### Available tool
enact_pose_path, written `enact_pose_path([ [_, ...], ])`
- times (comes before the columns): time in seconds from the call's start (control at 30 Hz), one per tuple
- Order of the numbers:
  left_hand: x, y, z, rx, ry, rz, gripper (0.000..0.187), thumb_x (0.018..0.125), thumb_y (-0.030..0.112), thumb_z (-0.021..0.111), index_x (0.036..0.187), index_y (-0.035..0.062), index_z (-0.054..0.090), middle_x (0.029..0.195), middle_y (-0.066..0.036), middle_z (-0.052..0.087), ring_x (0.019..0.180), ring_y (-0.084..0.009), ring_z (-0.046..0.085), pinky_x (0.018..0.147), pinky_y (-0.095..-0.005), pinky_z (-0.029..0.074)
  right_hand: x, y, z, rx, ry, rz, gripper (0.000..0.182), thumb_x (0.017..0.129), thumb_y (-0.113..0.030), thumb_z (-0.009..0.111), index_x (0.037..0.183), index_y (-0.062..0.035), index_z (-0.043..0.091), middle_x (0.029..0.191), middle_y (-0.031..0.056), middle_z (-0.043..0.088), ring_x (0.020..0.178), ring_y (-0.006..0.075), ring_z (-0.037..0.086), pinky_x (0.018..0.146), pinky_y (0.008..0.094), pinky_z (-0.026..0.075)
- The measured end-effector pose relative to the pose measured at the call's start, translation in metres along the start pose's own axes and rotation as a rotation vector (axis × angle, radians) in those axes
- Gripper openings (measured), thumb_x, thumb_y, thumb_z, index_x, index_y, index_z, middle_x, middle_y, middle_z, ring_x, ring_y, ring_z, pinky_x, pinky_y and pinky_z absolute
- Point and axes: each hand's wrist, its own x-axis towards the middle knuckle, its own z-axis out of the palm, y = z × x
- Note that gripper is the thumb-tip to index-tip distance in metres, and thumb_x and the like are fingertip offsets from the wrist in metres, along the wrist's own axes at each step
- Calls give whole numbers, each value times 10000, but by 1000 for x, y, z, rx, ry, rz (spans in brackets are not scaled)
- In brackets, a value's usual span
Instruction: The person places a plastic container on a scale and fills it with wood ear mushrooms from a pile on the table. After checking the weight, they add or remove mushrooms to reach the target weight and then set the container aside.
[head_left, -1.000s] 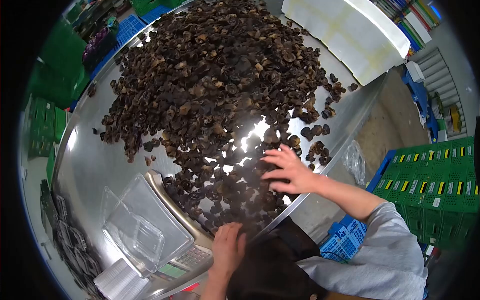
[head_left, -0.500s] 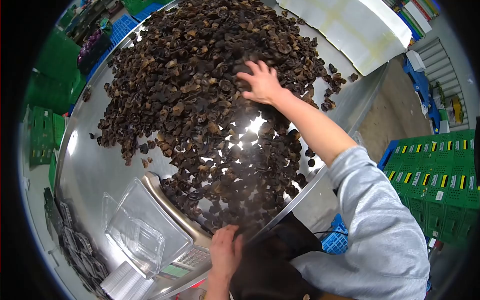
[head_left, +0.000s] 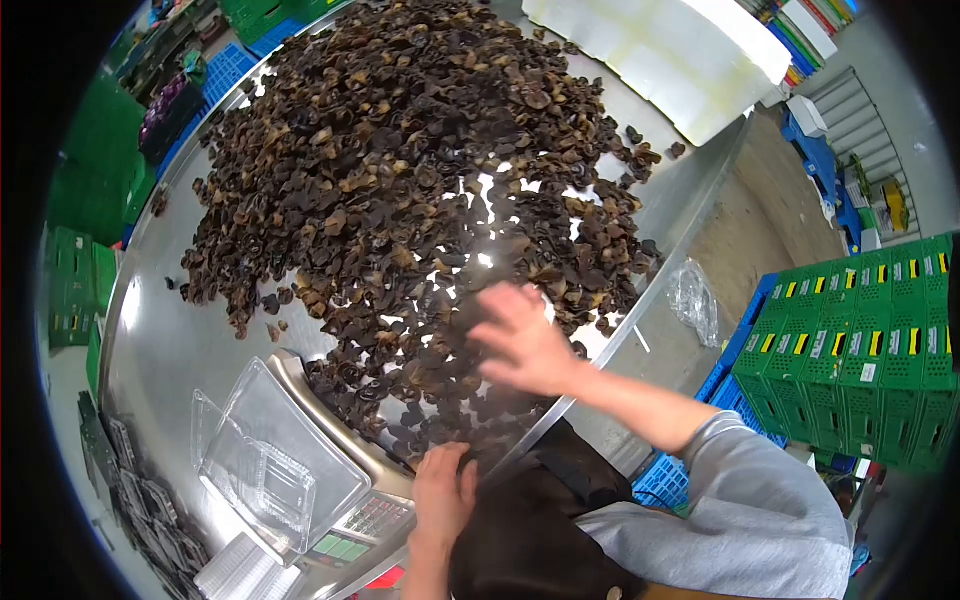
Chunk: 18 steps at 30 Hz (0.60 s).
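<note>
A large heap of dark brown, curled pieces, like wood ear fungus, [head_left: 380,140] covers much of a shiny metal table [head_left: 160,340]. My right hand [head_left: 525,340], slightly blurred, is spread over the thinner layer of pieces near the front edge, fingers apart, holding nothing visible. At the table's front edge is my left hand [head_left: 443,490], beside the scale and the nearest pieces; its fingers are bent over and whatever lies under them is hidden. The scale [head_left: 375,475] carries a clear plastic container [head_left: 275,490] on its tray.
Stacked green crates [head_left: 850,350] stand to the right, with a blue crate [head_left: 665,480] lower down. A white foam box [head_left: 670,60] rests at the table's far right. Black trays [head_left: 145,500] lie at the lower left. Crumpled clear plastic [head_left: 693,300] is beyond the right edge.
My right hand has come down from the middle of the heap toward the front edge. Pieces have spread nearer the front right. My left hand stays near the edge, and the view has shifted slightly.
</note>
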Motion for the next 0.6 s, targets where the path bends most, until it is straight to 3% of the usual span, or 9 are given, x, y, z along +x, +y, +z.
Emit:
enact_pose_path([
  [0.17, -1, -7, 2, 14, 24, -37, 236, 789, 3, 680, 1016, -6, 617, 974, -189, 627, 929, -379, 603, 820, -424, 482, 19, -83, 71, 155, -101, -268, 472, 821, -375, 669, 1228, -149, 590, 1471, 137, 414, 1427, 302, 296, 1160, 591, 143],
  [0.27, -10, -27, 5, 14, 60, -41, 224, 789, 7, 682, 1002, -6, 615, 940, -202, 616, 894, -385, 596, 795, -434, 475, 22, -105, 79, 440, -154, -330, 408, 840, -123, 636, 1241, -121, 562, 1445, 140, 433, 1408, 292, 323, 1173, 538, 195],
  [0.33, -15, -27, 2, 16, 85, -154, 213, 781, 4, 671, 987, 1, 618, 952, -192, 628, 912, -388, 593, 811, -458, 477, 17, -103, 63, 490, -177, -317, 385, 838, -63, 628, 1217, -98, 572, 1420, 132, 465, 1374, 302, 379, 1171, 493, 250],
  [0.4, -19, -24, -1, 10, 99, -130, 232, 780, 1, 676, 1004, -3, 616, 988, -198, 629, 925, -393, 600, 828, -450, 486, 13, -89, 35, 496, -173, -342, 356, 811, -22, 618, 1161, -75, 593, 1345, 130, 527, 1288, 313, 476, 1127, 458, 337],
  [0.43, -20, -22, -3, 7, 138, -146, 243, 780, -1, 677, 1015, -5, 615, 1006, -198, 629, 941, -391, 604, 845, -443, 487, 12, -78, 22, 472, -75, -360, 327, 788, 1, 598, 1108, -65, 615, 1250, 118, 585, 1186, 315, 552, 1055, 435, 420],
  [0.5, -27, -23, -5, 24, 219, -163, 341, 771, -11, 697, 1097, -4, 599, 1067, -191, 618, 994, -369, 609, 879, -402, 485, 4, -50, -5, 339, -13, -246, 361, 762, -5, 618, 1111, -94, 632, 1195, 116, 614, 1153, 312, 571, 993, 426, 469],
  [0.57, -25, -18, -9, 41, 292, -193, 411, 759, -14, 707, 1148, 2, 571, 1123, -191, 602, 1039, -366, 595, 889, -409, 480, 1, -23, -26, 245, 4, -70, 389, 780, -50, 659, 1165, -83, 620, 1255, 126, 595, 1169, 327, 566, 980, 421, 479],
  [0.6, -25, -16, -11, 56, 352, -202, 483, 748, -17, 716, 1199, 7, 544, 1180, -191, 585, 1083, -363, 582, 900, -416, 475, 0, -14, -38, 171, -66, -5, 533, 779, -135, 698, 1283, -95, 529, 1338, 153, 524, 1250, 346, 494, 1026, 432, 442],
])
